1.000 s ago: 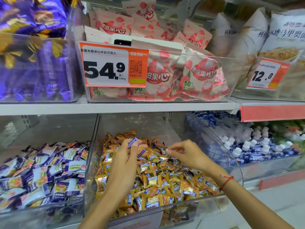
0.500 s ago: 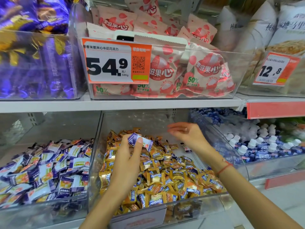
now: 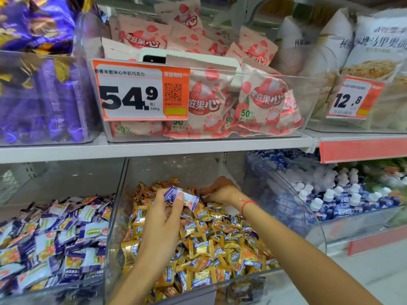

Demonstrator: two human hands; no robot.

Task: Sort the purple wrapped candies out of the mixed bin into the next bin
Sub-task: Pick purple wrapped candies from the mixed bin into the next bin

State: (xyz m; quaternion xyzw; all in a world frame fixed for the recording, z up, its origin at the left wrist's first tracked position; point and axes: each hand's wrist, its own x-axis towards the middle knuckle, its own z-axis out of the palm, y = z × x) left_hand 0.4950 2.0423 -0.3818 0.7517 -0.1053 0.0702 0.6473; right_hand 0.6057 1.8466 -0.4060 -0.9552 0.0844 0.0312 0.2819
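My left hand (image 3: 161,219) is raised over the mixed bin (image 3: 120,194) of gold wrapped candies and pinches purple and white wrapped candies (image 3: 181,197) between thumb and fingers. My right hand (image 3: 220,190) reaches deep to the back of the same bin, its fingers curled down into the candies there; what the fingertips hold is hidden. Left of the mixed bin stands the clear bin of purple wrapped candies (image 3: 55,236).
A white shelf edge (image 3: 154,148) runs just above the lower bins. Over it stand a bin of pink snack packs (image 3: 220,102) with an orange price tag (image 3: 141,91) and a purple sweets bin (image 3: 39,95). To the right, a bin of small blue bottles (image 3: 343,199).
My right hand has moved from the bin's middle to its back and dipped into the candies. My left hand has lifted slightly, still holding purple candies.
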